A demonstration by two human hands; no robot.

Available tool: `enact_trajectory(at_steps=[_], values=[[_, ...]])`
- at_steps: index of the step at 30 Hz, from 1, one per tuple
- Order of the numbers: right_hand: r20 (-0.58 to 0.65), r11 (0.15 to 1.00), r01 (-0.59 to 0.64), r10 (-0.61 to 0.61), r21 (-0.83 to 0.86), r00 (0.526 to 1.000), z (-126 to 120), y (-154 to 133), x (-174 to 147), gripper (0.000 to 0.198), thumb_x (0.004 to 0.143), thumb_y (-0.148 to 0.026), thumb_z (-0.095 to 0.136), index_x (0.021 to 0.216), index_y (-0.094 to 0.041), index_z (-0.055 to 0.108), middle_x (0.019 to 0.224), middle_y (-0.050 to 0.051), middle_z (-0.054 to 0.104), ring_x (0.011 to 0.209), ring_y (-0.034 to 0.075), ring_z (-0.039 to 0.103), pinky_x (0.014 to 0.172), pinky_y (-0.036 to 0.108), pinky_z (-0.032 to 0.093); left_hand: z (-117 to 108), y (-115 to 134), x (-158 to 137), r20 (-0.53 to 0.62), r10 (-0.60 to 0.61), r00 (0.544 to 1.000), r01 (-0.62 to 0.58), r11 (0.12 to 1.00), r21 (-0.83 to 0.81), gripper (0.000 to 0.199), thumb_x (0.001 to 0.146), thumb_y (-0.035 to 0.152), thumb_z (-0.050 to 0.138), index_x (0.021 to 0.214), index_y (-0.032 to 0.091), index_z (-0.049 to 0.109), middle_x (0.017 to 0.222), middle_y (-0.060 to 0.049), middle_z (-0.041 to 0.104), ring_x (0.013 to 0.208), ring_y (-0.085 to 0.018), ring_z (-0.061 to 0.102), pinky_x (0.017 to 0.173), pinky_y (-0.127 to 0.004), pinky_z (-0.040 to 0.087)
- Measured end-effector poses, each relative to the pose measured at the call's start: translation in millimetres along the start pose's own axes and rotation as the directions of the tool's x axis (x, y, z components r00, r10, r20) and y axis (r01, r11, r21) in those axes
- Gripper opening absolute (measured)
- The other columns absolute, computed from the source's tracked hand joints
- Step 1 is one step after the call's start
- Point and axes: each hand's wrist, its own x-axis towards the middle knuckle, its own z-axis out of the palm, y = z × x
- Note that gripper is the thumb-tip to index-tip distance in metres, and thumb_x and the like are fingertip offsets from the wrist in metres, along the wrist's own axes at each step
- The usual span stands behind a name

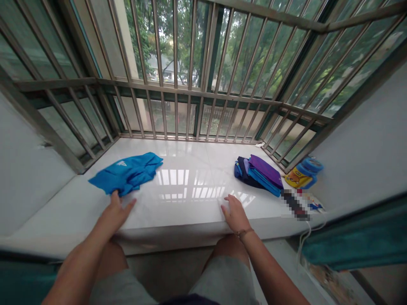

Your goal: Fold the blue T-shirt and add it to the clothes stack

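A crumpled blue garment (pixel 127 171) with a small white logo lies on the left of the white window ledge. At its near edge is my left hand (pixel 117 212), thumb spread away from the fingers; the fingertips meet the cloth, and I see no grip on it. My right hand (pixel 235 212) is over the ledge's front part, right of the middle, with thumb and fingers apart and nothing in them. Farther right sits a stack of folded clothes (pixel 259 173), purple on top with blue and dark navy below, apart from my right hand.
Metal bars (pixel 190 91) enclose the ledge (pixel 187 207) along the back and sides. A blue and yellow plastic container (pixel 303 173) stands at the right wall. Near it lie a blurred-out dark object (pixel 295 204) and a white cable (pixel 307 237). A green curtain (pixel 352 237) hangs at the right.
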Motion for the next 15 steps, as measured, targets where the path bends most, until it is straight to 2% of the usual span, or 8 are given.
enact_trajectory(at_steps=[1, 2, 4, 6, 8, 11, 15], values=[[0.03, 0.998, -0.019, 0.021, -0.057, 0.999, 9, 1, 2, 0.045, 0.103, -0.035, 0.053, 0.139, -0.011, 0.066, 0.155, 0.024, 0.06, 0.149, 0.037, 0.053, 0.126, 0.057, 0.04, 21, -2, -12, 0.081, 0.039, 0.996, -0.042, 0.998, 0.044, 0.093, 0.096, 0.056, 0.049, 0.163, -0.006, 0.033, 0.155, -0.036, 0.057, 0.139, -0.041, 0.065, 0.11, -0.05, 0.057], [0.056, 0.994, -0.036, 0.042, -0.108, 0.998, 16, 0, 4, 0.048, 0.105, -0.036, 0.052, 0.144, -0.01, 0.064, 0.16, 0.024, 0.056, 0.153, 0.038, 0.049, 0.127, 0.06, 0.038, 39, -2, -23, 0.144, 0.096, 0.985, -0.112, 0.988, 0.108, 0.09, 0.096, 0.054, 0.047, 0.163, -0.005, 0.037, 0.163, -0.036, 0.05, 0.15, -0.043, 0.055, 0.118, -0.054, 0.05], [0.082, 0.982, -0.053, 0.069, -0.179, 0.994, 25, -3, 6, 0.053, 0.108, -0.038, 0.048, 0.151, -0.011, 0.061, 0.167, 0.023, 0.05, 0.157, 0.039, 0.044, 0.129, 0.065, 0.031, 69, 2, -43, 0.189, 0.157, 0.969, -0.203, 0.944, 0.261, 0.082, 0.097, 0.052, 0.047, 0.163, 0.005, 0.047, 0.173, -0.031, 0.038, 0.163, -0.047, 0.035, 0.127, -0.065, 0.035], [0.078, 0.976, -0.055, 0.073, -0.212, 0.994, 30, -6, 6, 0.055, 0.11, -0.041, 0.045, 0.155, -0.013, 0.059, 0.169, 0.021, 0.047, 0.159, 0.038, 0.041, 0.131, 0.065, 0.027, 86, 11, -50, 0.217, 0.192, 0.957, -0.26, 0.899, 0.351, 0.077, 0.1, 0.051, 0.043, 0.164, 0.009, 0.05, 0.177, -0.027, 0.032, 0.166, -0.047, 0.027, 0.129, -0.068, 0.027], [0.064, 0.972, -0.063, 0.079, -0.226, 0.995, 31, -7, 5, 0.055, 0.11, -0.042, 0.045, 0.156, -0.016, 0.06, 0.17, 0.019, 0.047, 0.16, 0.036, 0.041, 0.131, 0.062, 0.027, 95, 23, -45, 0.253, 0.237, 0.938, -0.32, 0.872, 0.371, 0.076, 0.103, 0.049, 0.04, 0.166, 0.008, 0.047, 0.178, -0.026, 0.03, 0.167, -0.043, 0.027, 0.131, -0.065, 0.025], [0.054, 0.97, -0.068, 0.082, -0.233, 0.995, 31, -6, 3, 0.054, 0.109, -0.041, 0.045, 0.155, -0.018, 0.061, 0.169, 0.017, 0.049, 0.159, 0.035, 0.042, 0.131, 0.061, 0.028, 105, 45, -21, 0.27, 0.307, 0.913, -0.391, 0.847, 0.359, 0.074, 0.106, 0.049, 0.037, 0.165, 0.006, 0.047, 0.177, -0.028, 0.029, 0.167, -0.04, 0.028, 0.132, -0.062, 0.023], [0.045, 0.969, -0.071, 0.084, -0.237, 0.995, 31, -3, 3, 0.053, 0.106, -0.037, 0.047, 0.153, -0.018, 0.063, 0.169, 0.016, 0.05, 0.158, 0.035, 0.044, 0.131, 0.061, 0.029, 122, 85, 14, 0.181, 0.288, 0.94, -0.337, 0.864, 0.375, 0.071, 0.107, 0.051, 0.04, 0.159, 0.004, 0.054, 0.172, -0.035, 0.036, 0.163, -0.046, 0.031, 0.129, -0.065, 0.023]])
